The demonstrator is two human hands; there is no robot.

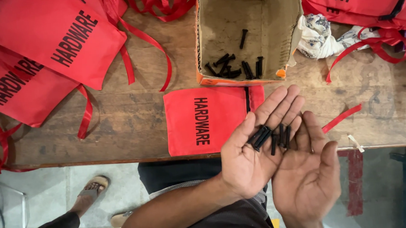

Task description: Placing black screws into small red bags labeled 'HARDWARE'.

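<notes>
My left hand (249, 164) is held palm up over the table's front edge, with several short black screws (270, 137) lying loose across the base of its fingers. My right hand (310, 180) is also palm up, pressed against the left hand's outer edge and partly under its fingers; its own palm is bare. Just beyond the hands a small red cloth pouch (198, 121) with black lettering lies flat on the wooden table (133, 117). Behind it stands an open cardboard box (282, 26) with several more black screws (233, 66) on its bottom.
More red pouches with red ribbon ties are piled at the back left (56, 47) and back right (368, 1). A crumpled patterned cloth (319, 36) lies right of the box. A loose red ribbon (342, 117) lies near the right front edge. A sandalled foot (92, 191) shows on the floor.
</notes>
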